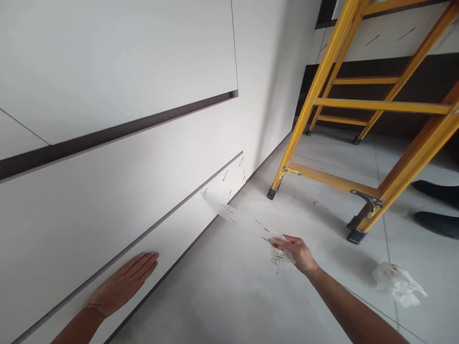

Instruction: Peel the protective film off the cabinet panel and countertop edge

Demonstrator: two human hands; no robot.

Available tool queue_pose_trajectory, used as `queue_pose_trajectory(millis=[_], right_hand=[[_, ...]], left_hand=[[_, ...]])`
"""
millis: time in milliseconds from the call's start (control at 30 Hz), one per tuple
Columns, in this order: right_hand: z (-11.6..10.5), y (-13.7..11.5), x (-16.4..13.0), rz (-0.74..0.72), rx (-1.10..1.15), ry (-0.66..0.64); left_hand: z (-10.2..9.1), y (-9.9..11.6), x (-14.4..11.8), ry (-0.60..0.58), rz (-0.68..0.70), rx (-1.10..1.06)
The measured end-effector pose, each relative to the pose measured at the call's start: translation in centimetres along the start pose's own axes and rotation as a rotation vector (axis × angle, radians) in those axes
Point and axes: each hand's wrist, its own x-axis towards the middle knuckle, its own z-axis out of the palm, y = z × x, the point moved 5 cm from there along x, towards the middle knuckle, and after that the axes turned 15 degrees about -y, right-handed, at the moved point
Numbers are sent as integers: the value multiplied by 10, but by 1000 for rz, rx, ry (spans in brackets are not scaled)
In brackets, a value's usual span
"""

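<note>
My left hand (125, 282) lies flat, fingers stretched out, against the white bottom panel (172, 255) of the cabinet. Pinched in my right hand (296, 252) is the bunched end of a clear protective film (247, 222) with dark printed marks. The film stretches from my fingers up and left to the panel. Its far part still clings to the panel's right end, where printed marks show on the surface. The stretch near my left hand is bare of film.
A yellow stepladder (330, 179) stands on the grey tiled floor (222, 296) at the right. A crumpled ball of clear film (399, 283) lies on the floor at lower right. Dark shoes (437, 223) show at the right edge. White cabinet fronts (118, 191) fill the left.
</note>
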Motion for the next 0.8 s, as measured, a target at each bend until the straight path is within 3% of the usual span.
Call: queue_pose_trajectory(millis=[100, 200, 300, 400, 467, 533, 667, 800], right_hand=[[-20, -4, -3, -91, 59, 123], [-18, -31, 20, -326, 315, 242], [16, -78, 59, -524, 553, 175], [59, -116, 81, -659, 659, -53], [77, -119, 80, -635, 660, -195], [79, -104, 74, -499, 603, -250], [47, -70, 60, -305, 474, -145], [11, -68, 43, -252, 428, -62]], left_hand=[[0, 1, 0, 3, 6, 26], [2, 1, 2, -11, 17, 49], [2, 1, 3, 8, 26, 49], [3, 1, 3, 13, 36, 64], [2, 1, 3, 18, 30, 83], [0, 1, 4, 38, 17, 91], [0, 1, 4, 32, 10, 82], [3, 0, 2, 15, 15, 38]])
